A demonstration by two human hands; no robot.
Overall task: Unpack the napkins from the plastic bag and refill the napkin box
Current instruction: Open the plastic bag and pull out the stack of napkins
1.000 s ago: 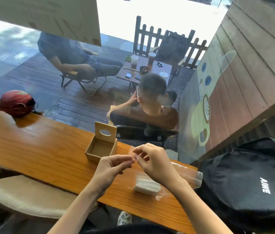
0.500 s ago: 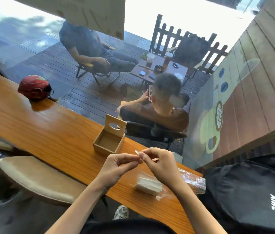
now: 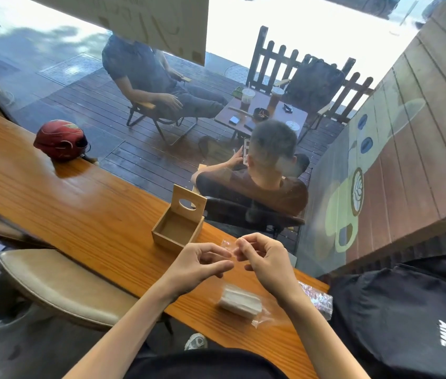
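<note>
1. Since a second ago the view has swung and dropped: the napkin box (image 3: 179, 224) and the red helmet (image 3: 60, 139) now sit further right in the picture, but on the table (image 3: 79, 212) nothing has been moved.
2. The two hands stay raised together above the table. The left hand (image 3: 197, 265) and the right hand (image 3: 267, 259) meet fingertip to fingertip, as they did half a second ago.
3. What is new is a small clear flap of the plastic bag (image 3: 267, 314) standing up between them, at about 12 o'clock from the left fingertips. Each grip appears pinched together on that film, one hand on each side of the edge; the film is too thin and clear to say so for certain.
4. My reading: the mouth of the bag is found and is about to be pulled apart. The unpacking is only beginning.
5. The napkins (image 3: 239, 300) lie as a white stack inside the bag, on the table at 6 o'clock from the hands, near its front edge.
6. The napkin box stands open and bare inside at 11 o'clock from the hands, lid upright, so it is ready to be refilled.
7. A black backpack (image 3: 407, 324) rests at 4 o'clock, just beside the far end of the bag.
</note>
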